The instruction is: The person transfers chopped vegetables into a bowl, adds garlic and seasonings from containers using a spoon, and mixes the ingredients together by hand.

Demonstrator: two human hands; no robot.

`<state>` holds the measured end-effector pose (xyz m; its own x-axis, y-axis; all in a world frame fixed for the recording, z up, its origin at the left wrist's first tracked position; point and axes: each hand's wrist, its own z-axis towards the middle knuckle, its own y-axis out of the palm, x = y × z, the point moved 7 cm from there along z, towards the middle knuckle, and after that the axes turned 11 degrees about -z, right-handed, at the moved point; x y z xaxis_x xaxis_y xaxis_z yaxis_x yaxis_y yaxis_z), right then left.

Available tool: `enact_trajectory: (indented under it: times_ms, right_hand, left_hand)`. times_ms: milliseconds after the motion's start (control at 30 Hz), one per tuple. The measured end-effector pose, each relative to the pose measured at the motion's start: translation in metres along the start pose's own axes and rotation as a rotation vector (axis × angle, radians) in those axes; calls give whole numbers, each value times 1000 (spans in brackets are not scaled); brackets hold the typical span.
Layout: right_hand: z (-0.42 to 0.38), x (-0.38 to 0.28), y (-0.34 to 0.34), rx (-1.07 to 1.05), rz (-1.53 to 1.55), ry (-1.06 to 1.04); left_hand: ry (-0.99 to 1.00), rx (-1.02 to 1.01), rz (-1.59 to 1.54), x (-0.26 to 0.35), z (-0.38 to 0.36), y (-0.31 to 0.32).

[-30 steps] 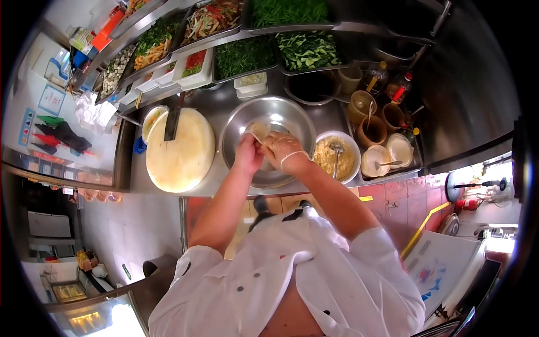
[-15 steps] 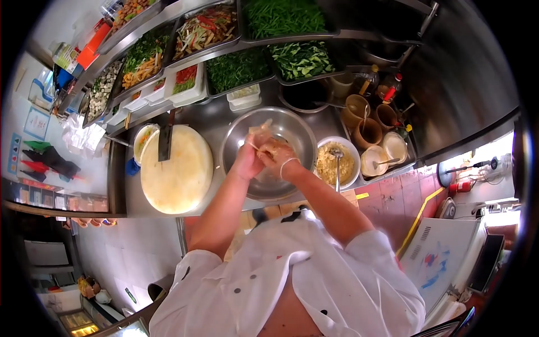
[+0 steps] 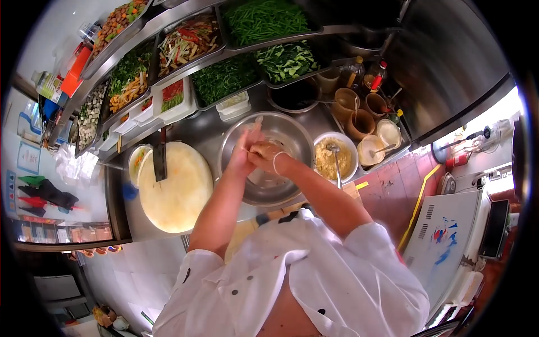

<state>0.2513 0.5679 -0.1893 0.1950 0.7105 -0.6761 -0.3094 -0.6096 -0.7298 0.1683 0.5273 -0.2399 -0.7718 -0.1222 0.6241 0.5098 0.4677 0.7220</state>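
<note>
Over a wide steel bowl [image 3: 236,188], my two hands meet. My left hand [image 3: 245,150] points away from me with its fingers stretched out, and what looks like a clear plastic glove [image 3: 258,121] extends beyond the fingertips. Lying across its palm side, my right hand [image 3: 268,155] has curled fingers that appear to grip the glove near the left wrist. A thin white band [image 3: 275,162] circles the right wrist. The bowl's shiny bottom shows partly below the hands.
Left of the bowl, a cleaver [image 3: 160,160] rests on a round cutting board [image 3: 177,196]. To the right stands a white bowl of chopped pale food [image 3: 324,159] with a spoon [image 3: 337,163]. Seasoning pots [image 3: 359,126] sit beyond it. Trays of cut greens [image 3: 224,78] line the back shelf.
The view has tilted and shifted a little. My right hand's fingers have closed in lower on my left hand, and the left fingers now point more upward.
</note>
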Motion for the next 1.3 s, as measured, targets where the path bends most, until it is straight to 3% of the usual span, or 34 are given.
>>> enact_trajectory:
  times_ms: [67, 167, 267, 367, 467, 567, 667, 767, 867, 967, 1000, 1067, 1133, 1300]
  right_hand:
    - [1, -8, -4, -10, 19, 20]
    - [4, -13, -13, -21, 36, 42]
    - [10, -15, -14, 11, 46, 14]
    - [10, -13, -10, 83, 53, -9]
    - [16, -1, 0, 89, 80, 12]
    - [19, 6, 2, 127, 49, -11]
    - [19, 6, 3, 126, 65, 9]
    - [15, 1, 7, 55, 113, 12]
    - [12, -5, 15, 20, 111, 3]
    - [8, -14, -8, 103, 85, 68]
    - [5, -19, -22, 119, 97, 88]
    - [-2, -28, -34, 118, 154, 111]
    - [-10, -36, -33, 79, 245, 119]
    - [-27, -34, -37, 279, 296, 179]
  left_hand:
    - [135, 109, 87, 9, 12, -8]
    - [70, 163, -147, 13, 21, -14]
    - [-37, 48, -167, 18, 20, -2]
    - [-5, 284, -24, 21, 21, -7]
    - [35, 225, 79, 19, 53, -28]
    - [-55, 293, -208, 15, 77, -52]
    - [-161, 150, -130, 10, 61, -28]
    - [16, 421, 113, 25, 65, -37]
    - [181, 331, -104, 31, 88, -44]
    - [66, 280, -389, 43, 59, -5]
    - [103, 140, -110, 56, 48, 11]
    - [323, 256, -65, 67, 47, 23]
    - [412, 368, -25, 68, 42, 32]
    - [472, 539, -72, 84, 24, 28]
